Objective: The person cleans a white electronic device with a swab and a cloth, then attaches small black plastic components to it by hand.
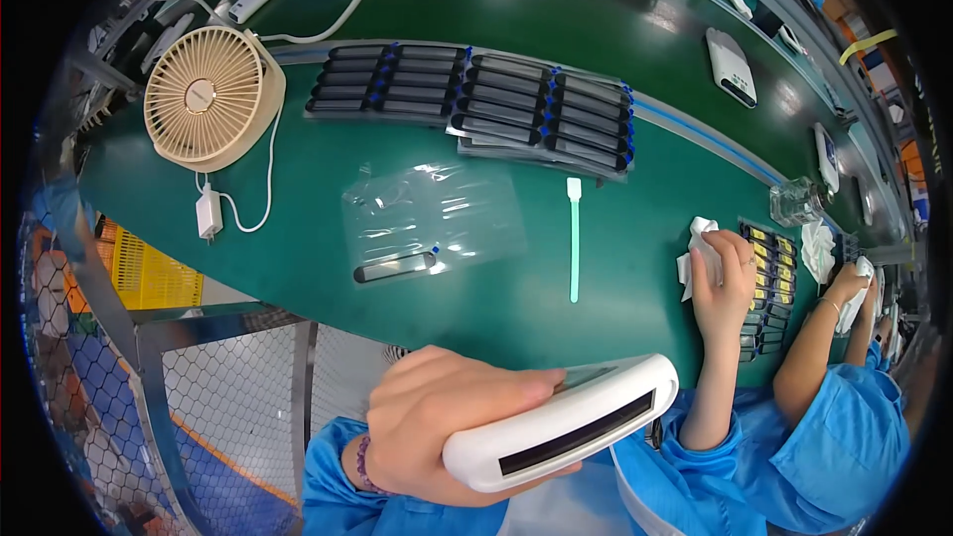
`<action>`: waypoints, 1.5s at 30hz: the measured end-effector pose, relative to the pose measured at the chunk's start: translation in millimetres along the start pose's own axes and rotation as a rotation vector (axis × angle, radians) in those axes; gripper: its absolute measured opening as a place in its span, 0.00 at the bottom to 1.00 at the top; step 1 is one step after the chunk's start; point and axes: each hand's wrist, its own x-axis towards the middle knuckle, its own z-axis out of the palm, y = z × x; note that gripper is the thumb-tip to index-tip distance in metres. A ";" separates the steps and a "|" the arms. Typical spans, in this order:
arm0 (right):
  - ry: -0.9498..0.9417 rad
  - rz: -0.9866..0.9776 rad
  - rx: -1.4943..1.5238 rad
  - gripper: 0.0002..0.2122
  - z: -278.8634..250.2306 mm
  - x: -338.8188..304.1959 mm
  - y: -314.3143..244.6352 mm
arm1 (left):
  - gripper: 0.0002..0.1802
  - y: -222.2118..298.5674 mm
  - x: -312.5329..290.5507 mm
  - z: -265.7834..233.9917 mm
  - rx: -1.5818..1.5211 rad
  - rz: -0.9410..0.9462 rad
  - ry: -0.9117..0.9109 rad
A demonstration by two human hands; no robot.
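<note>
My left hand grips a white rounded device with a long dark slot along the side facing me. Its thumb rests on the upper face, and the device is held tilted above the near edge of the table. My right hand is closed on a crumpled white wipe at the right of the table. Between the hands and farther off lies a pale green swab with a white head. A black-rimmed strip with a blue tab lies on clear plastic film.
Stacked rows of dark strips line the table's far side. A beige fan with a corded white plug stands left. Right are yellow-marked pieces, a glass jar and a co-worker's hands. Another white device lies beyond.
</note>
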 end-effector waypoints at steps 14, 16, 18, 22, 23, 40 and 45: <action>-0.323 -1.149 -0.506 0.14 22.2 72.4 -88.6 | 0.36 -28.1 11.2 -18.9 0.140 0.077 -0.233; -0.341 -1.279 -0.526 0.12 33.6 77.1 -89.2 | 0.37 -29.6 11.5 -24.0 0.103 0.087 -0.189; -0.416 -1.566 -0.603 0.07 35.4 84.3 -91.0 | 0.35 -27.9 11.4 -25.7 0.075 0.062 -0.127; -0.389 -1.665 -0.492 0.05 35.3 98.8 -86.6 | 0.33 -31.4 12.5 -33.2 0.013 0.038 -0.052; -0.396 -1.641 -0.456 0.04 34.7 101.8 -83.5 | 0.32 -32.5 14.8 -34.9 -0.005 0.019 -0.068; 0.179 -0.013 1.204 0.12 -20.7 71.7 -122.4 | 0.21 -78.3 36.4 -22.5 -0.148 -0.032 -0.161; 0.066 -0.262 1.214 0.09 -4.0 68.5 -105.2 | 0.21 -79.3 30.5 -24.4 -0.116 -0.039 -0.144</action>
